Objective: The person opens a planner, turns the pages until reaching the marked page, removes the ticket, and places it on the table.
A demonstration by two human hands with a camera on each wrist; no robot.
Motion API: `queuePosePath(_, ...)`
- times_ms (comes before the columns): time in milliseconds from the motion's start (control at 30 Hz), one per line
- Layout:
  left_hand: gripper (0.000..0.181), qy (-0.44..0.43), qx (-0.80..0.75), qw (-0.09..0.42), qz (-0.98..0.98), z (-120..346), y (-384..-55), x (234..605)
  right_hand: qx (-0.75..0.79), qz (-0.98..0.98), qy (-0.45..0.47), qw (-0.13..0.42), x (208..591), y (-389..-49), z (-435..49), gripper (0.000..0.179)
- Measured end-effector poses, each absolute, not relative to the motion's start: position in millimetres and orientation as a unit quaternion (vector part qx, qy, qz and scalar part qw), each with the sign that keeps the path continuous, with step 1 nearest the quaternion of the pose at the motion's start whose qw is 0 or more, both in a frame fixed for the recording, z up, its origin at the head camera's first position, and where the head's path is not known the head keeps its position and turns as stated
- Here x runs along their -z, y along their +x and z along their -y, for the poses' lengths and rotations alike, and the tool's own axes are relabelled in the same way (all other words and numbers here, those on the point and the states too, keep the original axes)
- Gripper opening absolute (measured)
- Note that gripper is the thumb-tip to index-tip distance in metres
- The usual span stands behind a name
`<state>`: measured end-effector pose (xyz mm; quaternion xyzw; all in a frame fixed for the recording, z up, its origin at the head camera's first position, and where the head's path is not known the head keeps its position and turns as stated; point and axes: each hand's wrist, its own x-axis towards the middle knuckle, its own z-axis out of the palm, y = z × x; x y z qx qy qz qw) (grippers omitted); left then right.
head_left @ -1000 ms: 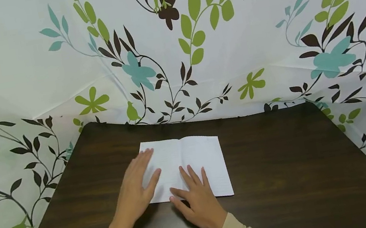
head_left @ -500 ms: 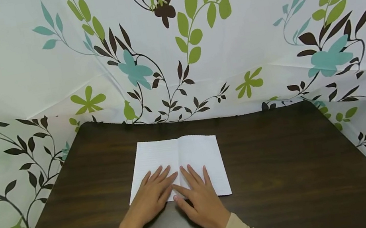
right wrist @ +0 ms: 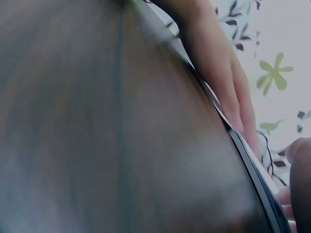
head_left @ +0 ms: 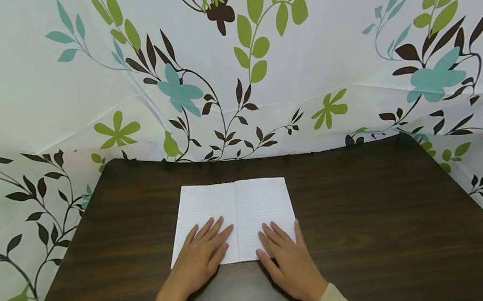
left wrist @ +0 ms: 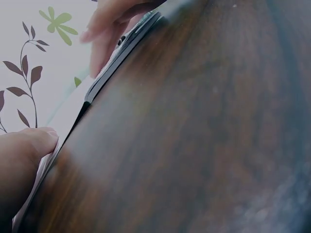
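Note:
An open notebook (head_left: 212,203) with lined white pages lies flat on the dark wooden table. My left hand (head_left: 201,258) rests on its left page with the fingers spread, near the centre fold. On the lower part of the right page my right hand (head_left: 289,262) lies flat, its little finger at the page's right edge. In the left wrist view my left thumb (left wrist: 26,155) touches the notebook's near edge (left wrist: 65,114). The right wrist view has my right thumb (right wrist: 301,165) at its right border, with the left hand (right wrist: 214,58) farther off along the notebook.
The brown table (head_left: 376,213) extends on both sides of the notebook. Behind it hangs a white cloth (head_left: 325,51) printed with green, teal and brown leaves. Dark wrist-worn gear shows at both cuffs.
My left hand has come down from the left page's upper edge towards the fold, then stayed. My right hand has slid right from the fold to the right page's outer edge.

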<state>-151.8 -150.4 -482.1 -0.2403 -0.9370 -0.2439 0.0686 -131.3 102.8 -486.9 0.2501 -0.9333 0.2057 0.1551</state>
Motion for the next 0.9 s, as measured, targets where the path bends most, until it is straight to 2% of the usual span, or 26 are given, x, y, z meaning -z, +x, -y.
queuePosePath(300, 0.044, -0.241, 0.243, 0.072, 0.937, 152, -154, 484, -0.24, 0.932, 0.177, 0.208, 488, -134, -133, 0.059)
queuePosePath(567, 0.045, -0.237, 0.252, 0.054, 0.937, 152, -153, 487, -0.236, 0.937, 0.158, 0.203, 488, -134, -137, 0.063)
queuePosePath(900, 0.045, -0.239, 0.246, 0.066, 0.937, 152, -154, 487, -0.242, 0.938, 0.154, 0.196, 488, -135, -137, 0.061)
